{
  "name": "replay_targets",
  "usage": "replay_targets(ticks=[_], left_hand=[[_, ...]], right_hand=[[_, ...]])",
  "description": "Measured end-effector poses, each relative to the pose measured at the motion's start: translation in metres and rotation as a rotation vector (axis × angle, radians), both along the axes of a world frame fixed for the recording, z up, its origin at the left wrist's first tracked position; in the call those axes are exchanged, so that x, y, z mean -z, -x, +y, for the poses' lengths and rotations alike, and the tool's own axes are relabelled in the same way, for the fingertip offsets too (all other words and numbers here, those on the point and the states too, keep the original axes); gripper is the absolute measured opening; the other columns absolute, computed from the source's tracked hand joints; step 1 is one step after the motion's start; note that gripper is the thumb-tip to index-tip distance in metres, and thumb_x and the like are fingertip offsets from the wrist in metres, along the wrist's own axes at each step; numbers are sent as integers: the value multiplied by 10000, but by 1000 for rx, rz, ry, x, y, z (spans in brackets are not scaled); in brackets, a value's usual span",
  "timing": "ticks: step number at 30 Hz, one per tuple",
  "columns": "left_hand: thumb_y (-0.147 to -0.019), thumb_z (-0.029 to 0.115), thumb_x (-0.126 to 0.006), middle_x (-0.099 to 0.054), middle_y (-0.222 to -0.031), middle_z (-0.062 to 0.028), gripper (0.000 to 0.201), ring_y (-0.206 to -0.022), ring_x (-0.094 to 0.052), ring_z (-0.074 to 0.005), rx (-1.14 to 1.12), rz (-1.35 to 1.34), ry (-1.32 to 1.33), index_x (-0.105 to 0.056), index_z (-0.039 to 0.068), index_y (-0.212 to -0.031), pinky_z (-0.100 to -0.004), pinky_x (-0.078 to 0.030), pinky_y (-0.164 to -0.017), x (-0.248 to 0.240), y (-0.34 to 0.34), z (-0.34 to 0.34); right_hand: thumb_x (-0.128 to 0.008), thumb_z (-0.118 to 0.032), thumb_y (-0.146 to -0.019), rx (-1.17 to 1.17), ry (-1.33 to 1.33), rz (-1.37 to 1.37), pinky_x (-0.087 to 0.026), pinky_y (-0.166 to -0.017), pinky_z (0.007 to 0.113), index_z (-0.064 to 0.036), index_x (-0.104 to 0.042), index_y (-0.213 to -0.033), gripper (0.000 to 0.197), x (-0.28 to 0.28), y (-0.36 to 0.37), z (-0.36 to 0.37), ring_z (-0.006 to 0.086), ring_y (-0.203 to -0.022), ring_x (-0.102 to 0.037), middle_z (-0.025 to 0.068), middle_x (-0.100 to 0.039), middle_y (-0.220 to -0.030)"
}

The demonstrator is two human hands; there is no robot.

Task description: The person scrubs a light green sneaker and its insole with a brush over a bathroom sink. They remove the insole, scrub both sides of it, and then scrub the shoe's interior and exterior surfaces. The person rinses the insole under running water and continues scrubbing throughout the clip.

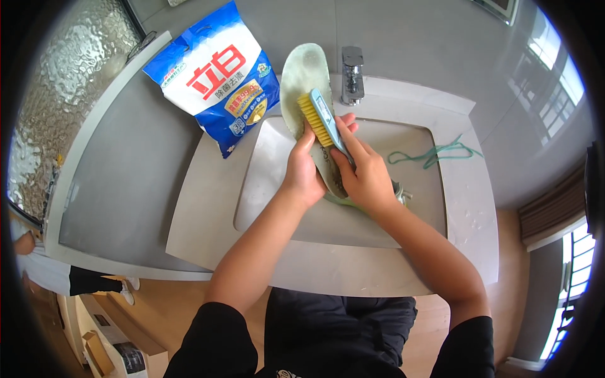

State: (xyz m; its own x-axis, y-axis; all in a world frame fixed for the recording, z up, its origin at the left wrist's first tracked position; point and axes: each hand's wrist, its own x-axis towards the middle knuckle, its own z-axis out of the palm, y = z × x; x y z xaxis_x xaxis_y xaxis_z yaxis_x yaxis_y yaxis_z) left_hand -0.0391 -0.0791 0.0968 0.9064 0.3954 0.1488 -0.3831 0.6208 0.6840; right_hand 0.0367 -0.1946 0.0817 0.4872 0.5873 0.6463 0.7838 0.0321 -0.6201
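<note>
Over the sink (403, 217) I hold a pale green shoe insole (307, 68) upright, its toe end pointing at the wall. My left hand (302, 170) is closed around the insole's lower left edge. My right hand (365, 173) grips the handle of a light blue scrub brush (324, 116). Its yellow bristles face left against the middle of the insole. Fingertips, probably of my left hand, show behind the brush. Beneath my hands, a green item (343, 201) in the basin is mostly hidden.
A grey tap (353, 75) stands behind the basin. To the left leans a blue and white detergent bag (220, 75). A green shoelace (435, 153) lies across the basin's right rim. At the far lower left, a person (57, 271) is partly visible.
</note>
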Motion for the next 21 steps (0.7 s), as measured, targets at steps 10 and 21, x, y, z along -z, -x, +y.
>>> replay_targets(ticks=[10,21], left_hand=[[-1132,580,-142,-596,-1159,-85,678,-1178,-602,-232,-333,12,308,-539,36,-1211,-529,-442,-1159,-10,5,34],[-1123,605,-263,-625,-1163,-49,595,-1049,-565,-215,-373,-49,-18,-534,125,-1348,-443,-485,-959,-15,30,78]], right_hand=[[-618,-130,-969,73,488,-506,-557,-555,430,-298,-556,-1540,598,-10,12,-5,302,-568,-626,89,-574,-767],[-630,-135,-1009,-179,259,-103,-521,-670,453,-254,-645,-1471,478,-28,-55,-50,356,-710,-639,152,-653,-791]])
